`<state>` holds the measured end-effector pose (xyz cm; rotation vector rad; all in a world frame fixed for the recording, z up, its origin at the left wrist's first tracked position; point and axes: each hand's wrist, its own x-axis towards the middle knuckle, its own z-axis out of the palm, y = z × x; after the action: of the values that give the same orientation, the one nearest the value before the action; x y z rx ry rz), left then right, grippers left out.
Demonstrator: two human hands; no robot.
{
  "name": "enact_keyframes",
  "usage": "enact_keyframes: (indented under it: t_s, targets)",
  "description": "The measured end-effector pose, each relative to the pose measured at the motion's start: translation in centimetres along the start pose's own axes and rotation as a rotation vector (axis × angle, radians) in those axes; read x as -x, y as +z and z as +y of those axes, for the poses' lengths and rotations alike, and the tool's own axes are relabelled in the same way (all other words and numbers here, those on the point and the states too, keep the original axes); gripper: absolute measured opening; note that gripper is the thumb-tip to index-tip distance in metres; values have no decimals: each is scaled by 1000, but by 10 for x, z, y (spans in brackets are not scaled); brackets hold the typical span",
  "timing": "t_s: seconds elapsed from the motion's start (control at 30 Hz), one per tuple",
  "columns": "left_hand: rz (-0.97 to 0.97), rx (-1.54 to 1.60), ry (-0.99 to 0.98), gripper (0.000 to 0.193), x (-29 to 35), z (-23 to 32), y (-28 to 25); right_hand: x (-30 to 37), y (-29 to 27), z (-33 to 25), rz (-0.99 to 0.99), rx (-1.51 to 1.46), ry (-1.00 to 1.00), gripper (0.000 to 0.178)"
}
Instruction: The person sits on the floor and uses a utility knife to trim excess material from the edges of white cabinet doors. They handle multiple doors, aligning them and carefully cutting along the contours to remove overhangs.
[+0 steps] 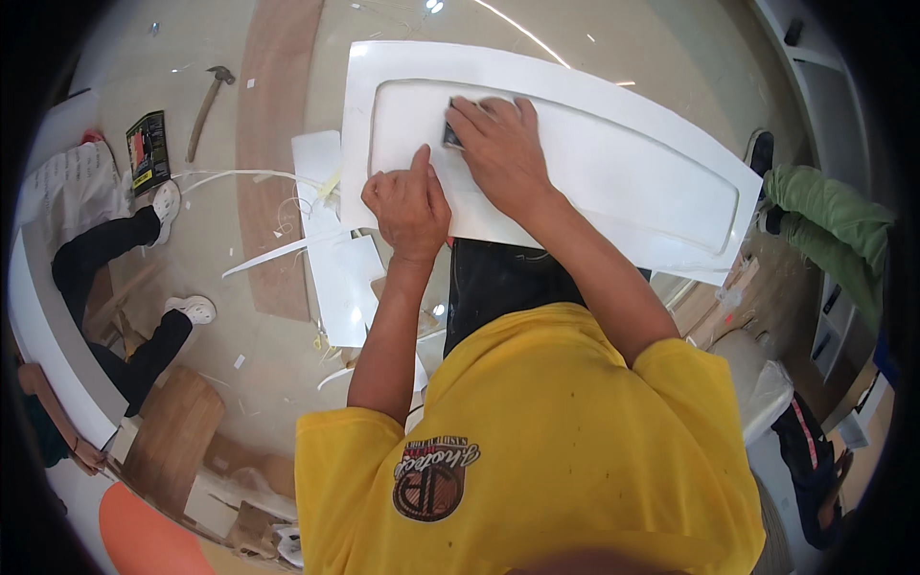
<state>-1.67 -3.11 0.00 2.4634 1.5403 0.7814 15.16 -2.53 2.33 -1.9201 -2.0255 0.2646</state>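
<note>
A white panel (594,163) with a curved far edge and a grooved border lies in front of me, over my dark trousers. My right hand (503,153) is closed around a small dark block (451,129), which sits against the panel's face near its left end. Most of the block is hidden under the fingers. Beside it, my left hand (407,206) rests on the panel's near left part. Its index finger is stretched out and the other fingers are bent, with nothing visible in them.
A hammer (206,110) and a black packet (147,151) lie on the floor at left. White offcuts (335,278) and a brown board (273,172) are nearer. Two people's legs show, in black trousers (125,350) at left and green trousers (829,211) at right.
</note>
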Motion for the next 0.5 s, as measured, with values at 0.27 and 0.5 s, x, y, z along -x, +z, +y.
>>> enact_keyframes:
  t_s: [0.27,0.5]
  targets:
    - [25,16,-58,35,1,1,4,1,0,0,50,-20,-50,40]
    - [-25,-12,-96,35,1,0,4,-1,2,-4,1,2,22,41]
